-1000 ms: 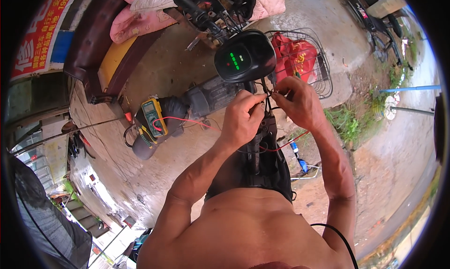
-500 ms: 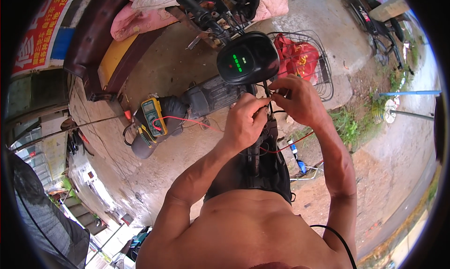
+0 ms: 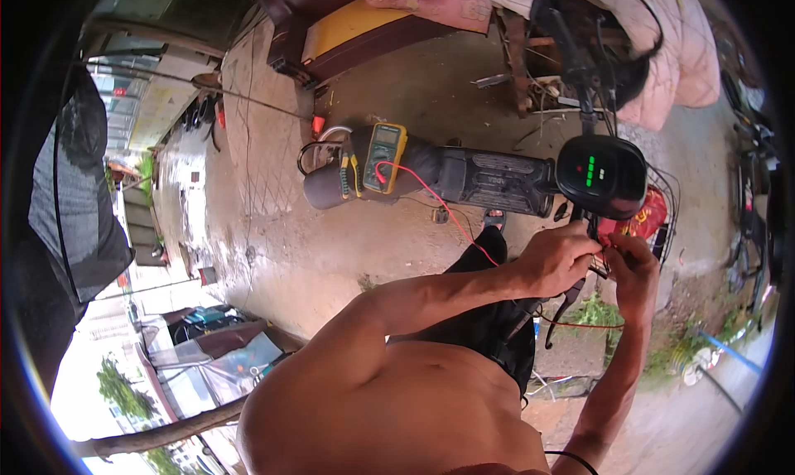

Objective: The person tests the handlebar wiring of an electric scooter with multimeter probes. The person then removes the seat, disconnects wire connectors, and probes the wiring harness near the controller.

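The left grip (image 3: 561,261) and right grip (image 3: 636,272) look pinched, contents unclear, facing each other near a black display (image 3: 628,173).

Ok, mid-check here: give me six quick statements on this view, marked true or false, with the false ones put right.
1. The meter lies on the seat. True.
2. The meter's rim is blue. False: it is yellow.
3. The left hand and right hand are close together, just below the display in the picture. True.
4. The display shows blue bars. False: its bars are green.
5. A red lead runs from the meter. True.
6. The left hand rests on the seat. False: it is beside the right hand.
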`<state>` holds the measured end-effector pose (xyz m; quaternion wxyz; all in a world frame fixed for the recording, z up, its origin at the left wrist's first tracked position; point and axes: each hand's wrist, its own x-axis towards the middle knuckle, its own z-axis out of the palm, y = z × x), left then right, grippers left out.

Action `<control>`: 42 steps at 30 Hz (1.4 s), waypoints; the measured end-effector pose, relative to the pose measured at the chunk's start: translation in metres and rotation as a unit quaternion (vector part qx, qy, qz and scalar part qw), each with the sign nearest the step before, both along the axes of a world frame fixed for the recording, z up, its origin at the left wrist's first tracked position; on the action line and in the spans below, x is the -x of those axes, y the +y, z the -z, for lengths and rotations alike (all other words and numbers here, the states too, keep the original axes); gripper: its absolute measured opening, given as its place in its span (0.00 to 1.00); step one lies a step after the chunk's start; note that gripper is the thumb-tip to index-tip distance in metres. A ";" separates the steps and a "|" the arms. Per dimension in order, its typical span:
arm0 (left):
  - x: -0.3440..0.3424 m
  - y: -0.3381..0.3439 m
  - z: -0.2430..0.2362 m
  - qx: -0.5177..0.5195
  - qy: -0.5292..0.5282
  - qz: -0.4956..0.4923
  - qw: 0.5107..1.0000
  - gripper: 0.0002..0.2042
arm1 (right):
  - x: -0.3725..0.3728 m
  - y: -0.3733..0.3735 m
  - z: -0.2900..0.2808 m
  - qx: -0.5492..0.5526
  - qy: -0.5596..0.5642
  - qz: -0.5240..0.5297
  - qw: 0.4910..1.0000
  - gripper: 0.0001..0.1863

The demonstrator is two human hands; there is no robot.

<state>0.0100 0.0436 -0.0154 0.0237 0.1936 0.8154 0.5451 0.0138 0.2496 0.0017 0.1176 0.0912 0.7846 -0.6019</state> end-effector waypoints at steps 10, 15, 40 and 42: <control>0.003 -0.006 0.005 -0.017 -0.009 -0.007 1.000 0.09 | 0.002 -0.006 0.009 -0.006 0.041 -0.002 0.999 0.10; 0.004 -0.006 0.008 -0.009 -0.009 0.012 1.000 0.08 | -0.001 0.001 0.015 -0.022 0.058 -0.012 0.998 0.10; -0.011 -0.020 0.014 -0.067 0.045 -0.042 0.996 0.15 | -0.056 -0.016 -0.012 -0.006 0.087 0.119 0.989 0.19; -0.020 -0.032 0.014 -0.089 0.020 -0.041 0.995 0.15 | -0.073 -0.019 -0.019 0.118 0.057 0.130 0.983 0.16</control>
